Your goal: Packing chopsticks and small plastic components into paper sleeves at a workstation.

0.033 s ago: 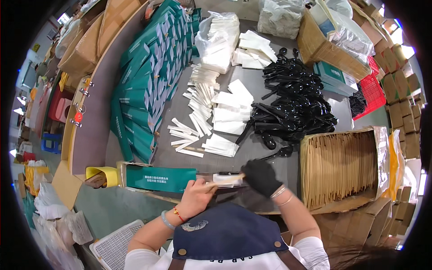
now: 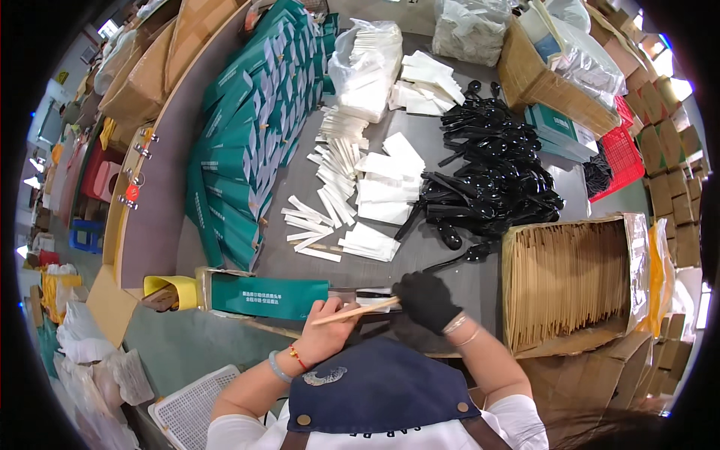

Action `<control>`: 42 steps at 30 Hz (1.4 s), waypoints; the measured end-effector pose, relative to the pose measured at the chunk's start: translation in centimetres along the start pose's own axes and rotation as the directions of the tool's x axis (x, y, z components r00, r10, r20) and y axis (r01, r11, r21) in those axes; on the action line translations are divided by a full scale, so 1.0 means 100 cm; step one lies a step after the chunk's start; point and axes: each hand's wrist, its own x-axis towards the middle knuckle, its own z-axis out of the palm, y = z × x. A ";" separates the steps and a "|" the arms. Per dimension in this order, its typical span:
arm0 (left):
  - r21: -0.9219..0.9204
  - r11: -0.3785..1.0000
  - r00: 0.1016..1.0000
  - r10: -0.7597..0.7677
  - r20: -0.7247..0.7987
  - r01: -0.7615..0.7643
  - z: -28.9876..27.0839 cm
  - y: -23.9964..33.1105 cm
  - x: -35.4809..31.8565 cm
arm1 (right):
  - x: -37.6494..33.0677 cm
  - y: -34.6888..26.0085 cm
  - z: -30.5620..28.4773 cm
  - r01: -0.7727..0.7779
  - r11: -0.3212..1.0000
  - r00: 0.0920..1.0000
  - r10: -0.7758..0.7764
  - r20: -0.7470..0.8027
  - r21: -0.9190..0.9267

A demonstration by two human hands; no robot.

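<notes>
My right hand [image 2: 427, 301], in a black glove, is closed on the right end of a pair of light wooden chopsticks [image 2: 369, 308]. The chopsticks slant down leftward, their far end lying across my bare left hand [image 2: 328, 327]. Its fingers are curled at the bench's near edge; what they grip is hidden. Just beyond them, a narrow packet [image 2: 373, 295] with white and dark contents is partly covered by my hands. On the left lies a flat teal printed sleeve [image 2: 268, 298]. A black plastic spoon [image 2: 474, 253] rests beyond my right hand.
Teal sleeves [image 2: 225, 176] stand fanned along the left. White paper packets [image 2: 386, 187] and a heap of black spoons [image 2: 487, 172] cover the middle. A carton edge [image 2: 507, 296] holding many wooden chopsticks stands right. A yellow container [image 2: 180, 288] sits at left.
My right hand has shifted slightly left and down. The chopsticks have slid leftward with it, and their far end now reaches across my left hand.
</notes>
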 end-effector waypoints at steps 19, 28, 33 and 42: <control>-0.214 0.960 0.984 -0.171 0.058 0.179 -0.012 -0.049 -0.014 | -0.021 -0.003 0.023 0.080 0.982 0.992 -0.062 -0.109 0.170; -0.153 0.980 0.990 -0.115 0.083 0.127 -0.008 -0.031 0.013 | -0.022 -0.018 0.042 -0.188 0.736 0.926 0.354 -0.132 0.650; -0.204 0.971 0.988 -0.108 0.108 0.128 -0.014 -0.031 0.026 | 0.008 -0.055 0.037 -0.239 0.511 0.914 0.406 0.013 0.825; -0.035 0.999 0.920 0.018 0.391 -0.004 -0.087 -0.058 0.051 | -0.013 -0.018 -0.026 -0.208 0.961 0.935 0.250 -0.250 0.182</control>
